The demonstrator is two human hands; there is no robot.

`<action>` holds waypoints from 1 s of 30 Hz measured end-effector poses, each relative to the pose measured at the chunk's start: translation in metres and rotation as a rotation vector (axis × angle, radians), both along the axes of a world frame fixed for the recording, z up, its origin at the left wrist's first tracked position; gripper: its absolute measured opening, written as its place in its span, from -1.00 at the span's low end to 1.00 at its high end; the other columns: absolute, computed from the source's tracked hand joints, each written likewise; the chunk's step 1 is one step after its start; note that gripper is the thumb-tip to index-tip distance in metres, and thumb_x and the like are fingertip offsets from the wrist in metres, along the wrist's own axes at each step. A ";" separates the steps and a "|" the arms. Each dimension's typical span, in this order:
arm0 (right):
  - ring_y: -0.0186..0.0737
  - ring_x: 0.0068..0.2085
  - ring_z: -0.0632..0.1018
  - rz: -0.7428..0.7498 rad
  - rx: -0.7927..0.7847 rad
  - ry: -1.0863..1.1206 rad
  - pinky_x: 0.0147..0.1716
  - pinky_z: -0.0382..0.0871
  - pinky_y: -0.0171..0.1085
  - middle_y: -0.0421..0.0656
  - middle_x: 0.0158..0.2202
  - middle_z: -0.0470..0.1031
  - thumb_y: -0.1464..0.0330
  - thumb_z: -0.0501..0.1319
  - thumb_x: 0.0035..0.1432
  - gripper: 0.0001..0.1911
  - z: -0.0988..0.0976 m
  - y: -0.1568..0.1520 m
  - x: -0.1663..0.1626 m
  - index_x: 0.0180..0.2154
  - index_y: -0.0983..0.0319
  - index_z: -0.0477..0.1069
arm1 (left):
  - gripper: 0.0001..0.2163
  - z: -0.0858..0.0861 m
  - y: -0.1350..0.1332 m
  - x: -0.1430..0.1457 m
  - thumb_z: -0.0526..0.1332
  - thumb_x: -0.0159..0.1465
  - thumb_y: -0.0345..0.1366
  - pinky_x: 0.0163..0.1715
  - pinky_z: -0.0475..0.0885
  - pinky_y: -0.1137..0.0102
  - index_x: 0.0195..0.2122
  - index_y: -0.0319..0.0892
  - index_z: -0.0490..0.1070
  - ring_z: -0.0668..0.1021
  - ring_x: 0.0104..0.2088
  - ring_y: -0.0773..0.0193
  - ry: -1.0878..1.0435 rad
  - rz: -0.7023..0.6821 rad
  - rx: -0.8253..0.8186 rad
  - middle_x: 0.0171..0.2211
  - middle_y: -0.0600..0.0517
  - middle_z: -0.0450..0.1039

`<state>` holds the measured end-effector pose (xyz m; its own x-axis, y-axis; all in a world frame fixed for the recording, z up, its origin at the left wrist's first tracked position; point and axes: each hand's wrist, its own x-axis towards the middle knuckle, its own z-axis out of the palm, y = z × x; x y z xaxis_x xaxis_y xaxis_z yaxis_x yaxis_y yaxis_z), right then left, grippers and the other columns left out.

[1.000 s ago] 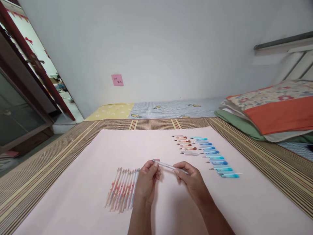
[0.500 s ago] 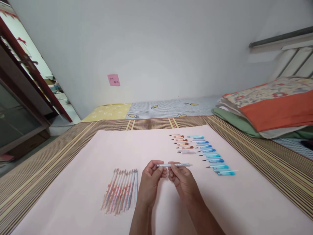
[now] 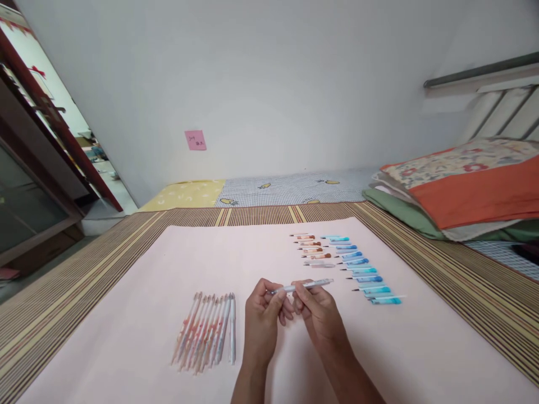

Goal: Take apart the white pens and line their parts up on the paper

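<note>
A slim white pen (image 3: 318, 283) is held level above the pale pink sheet (image 3: 126, 314), its right end tipped slightly up. My left hand (image 3: 266, 306) pinches its left, tip end between thumb and fingers. Closer to the pen's other end, my right hand (image 3: 315, 306) is closed on the barrel. To the left lies a row of assembled pens (image 3: 204, 331) with white, pink and reddish patterns, side by side. Beyond my right hand are disassembled pen parts in two columns: brown-and-cream barrels (image 3: 314, 251) with refills, and blue barrels (image 3: 366, 271) with refills.
Under the sheet is a brown striped mat (image 3: 261, 215). Folded bedding (image 3: 471, 185) in orange and green is stacked at the right. A pink note (image 3: 195, 140) sticks to the white wall (image 3: 295, 84). A doorway (image 3: 109, 174) opens on the left.
The pen has tilted, its right end now a little higher. My left hand's fingers have shifted around the tip end. The whole view has moved slightly.
</note>
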<state>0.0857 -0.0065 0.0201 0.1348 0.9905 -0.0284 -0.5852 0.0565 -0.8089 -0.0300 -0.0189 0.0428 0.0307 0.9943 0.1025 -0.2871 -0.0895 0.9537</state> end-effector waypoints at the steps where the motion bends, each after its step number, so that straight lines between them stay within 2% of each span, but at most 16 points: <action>1: -0.36 -0.58 0.34 -0.008 0.000 -0.014 -0.53 0.21 -0.29 -0.28 -0.65 0.34 0.08 0.54 -0.16 -0.59 0.000 0.000 0.000 -0.52 0.25 0.51 | -0.77 0.000 0.000 0.001 0.31 0.26 -0.13 -0.61 0.21 0.49 -0.34 -0.14 0.32 0.43 -0.63 0.36 -0.003 -0.004 -0.009 -0.61 0.09 0.50; 4: -0.39 -0.58 0.34 -0.045 -0.004 -0.066 -0.54 0.19 -0.31 -0.26 -0.61 0.38 0.08 0.54 -0.15 -0.59 -0.002 -0.001 0.000 -0.50 0.26 0.52 | -0.72 -0.001 0.000 0.001 0.30 0.26 -0.08 -0.64 0.10 0.51 -0.36 -0.13 0.27 0.36 -0.70 0.41 -0.016 -0.022 -0.042 -0.68 0.13 0.44; 11: -0.37 -0.56 0.36 -0.070 0.056 -0.201 -0.50 0.20 -0.29 -0.23 -0.57 0.43 0.11 0.47 -0.01 -0.65 -0.008 0.000 0.005 -0.46 0.26 0.53 | -0.69 -0.007 0.001 0.000 0.27 0.28 -0.02 -0.64 0.05 0.52 -0.38 -0.11 0.24 0.23 -0.75 0.46 0.016 -0.029 -0.069 -0.77 0.20 0.31; 17: -0.33 -0.55 0.34 -0.054 0.106 -0.254 -0.51 0.18 -0.28 -0.24 -0.59 0.40 0.12 0.43 0.06 -0.67 -0.009 0.001 0.009 -0.45 0.25 0.52 | -0.68 -0.005 0.001 -0.003 0.22 0.31 0.01 -0.67 -0.02 0.50 -0.41 -0.10 0.23 0.11 -0.74 0.45 0.133 -0.011 -0.054 -0.78 0.26 0.17; 23: -0.36 -0.56 0.31 0.012 0.052 -0.199 -0.53 0.15 -0.30 -0.26 -0.63 0.35 0.09 0.46 0.00 -0.63 -0.003 0.002 0.013 -0.49 0.24 0.49 | -0.80 -0.002 0.002 -0.008 0.26 0.29 -0.14 -0.51 0.19 0.48 -0.36 -0.16 0.47 0.32 -0.53 0.37 0.361 0.059 0.081 -0.52 0.11 0.38; 27: -0.36 -0.54 0.34 0.005 0.005 -0.062 -0.49 0.21 -0.30 -0.27 -0.62 0.35 0.10 0.50 -0.07 -0.63 0.002 0.001 0.010 -0.47 0.25 0.51 | -0.82 -0.002 0.003 -0.006 0.26 0.28 -0.18 -0.43 0.30 0.42 -0.23 -0.13 0.58 0.43 -0.46 0.27 0.376 0.076 0.107 -0.46 0.05 0.47; 30: -0.37 -0.53 0.32 0.005 0.005 -0.005 -0.49 0.20 -0.30 -0.27 -0.61 0.34 0.13 0.51 -0.07 -0.65 0.002 0.001 0.007 -0.46 0.25 0.53 | -0.82 -0.001 0.002 -0.002 0.26 0.28 -0.22 -0.33 0.36 0.38 -0.17 -0.10 0.61 0.51 -0.35 0.19 0.384 0.090 0.165 -0.33 -0.01 0.56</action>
